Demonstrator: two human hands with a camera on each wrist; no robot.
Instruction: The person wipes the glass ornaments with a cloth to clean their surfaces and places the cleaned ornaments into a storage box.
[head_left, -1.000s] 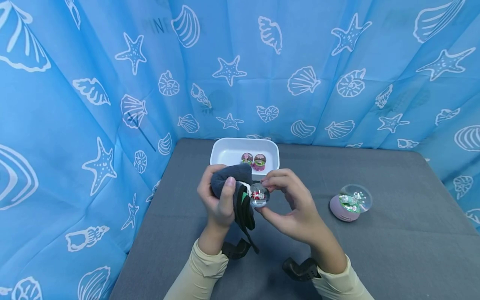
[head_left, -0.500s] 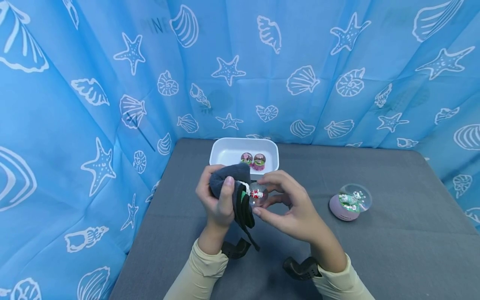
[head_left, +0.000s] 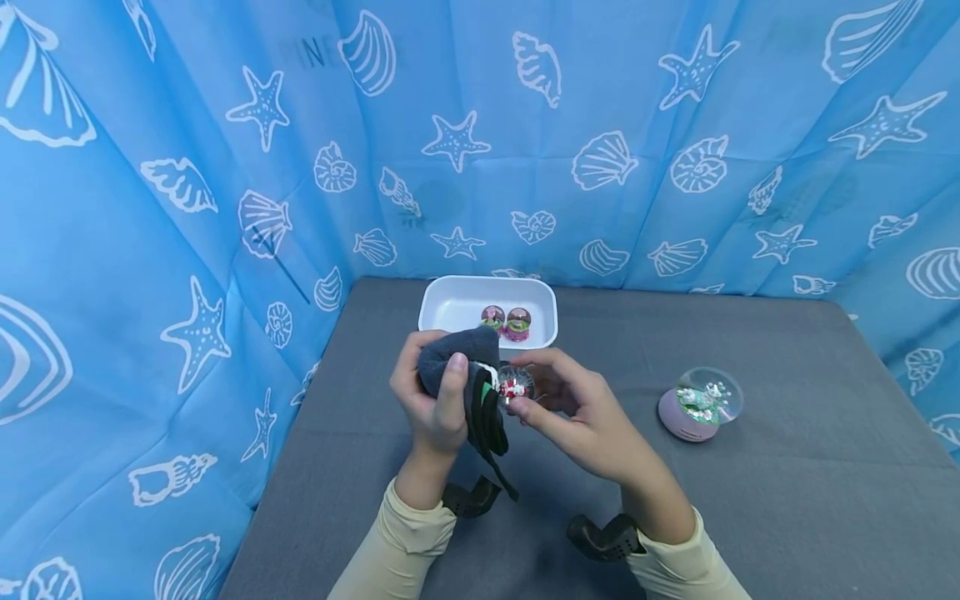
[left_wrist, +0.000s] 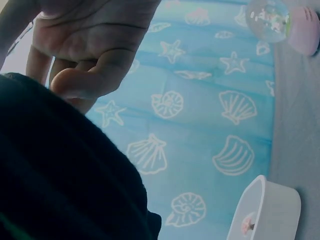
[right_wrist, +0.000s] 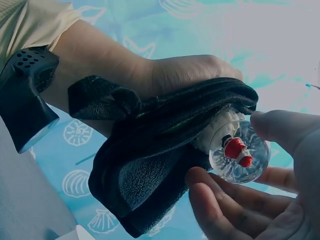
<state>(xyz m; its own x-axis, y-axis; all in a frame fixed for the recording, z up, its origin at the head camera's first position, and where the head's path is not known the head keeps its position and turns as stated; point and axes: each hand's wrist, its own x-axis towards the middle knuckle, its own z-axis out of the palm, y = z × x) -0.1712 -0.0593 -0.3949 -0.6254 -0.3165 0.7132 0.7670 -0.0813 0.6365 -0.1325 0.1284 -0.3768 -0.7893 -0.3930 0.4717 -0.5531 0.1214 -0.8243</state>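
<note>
Your left hand (head_left: 431, 412) gripping a folded dark cloth (head_left: 471, 340), your right hand (head_left: 588, 410) pinching a small snow globe (head_left: 516, 384) between thumb and fingers, the globe between your hands, its white base against the cloth, above the table (head_left: 622, 333).

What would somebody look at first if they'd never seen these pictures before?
Probably the small snow globe with the red-and-white figure inside, held in the right hand at the edge of the dark cloth that the left hand grips. Next, the bright blue curtain with white shells and starfish, behind the grey table. Then the bigger globe on its pinkish base, on the table's right side.
</note>
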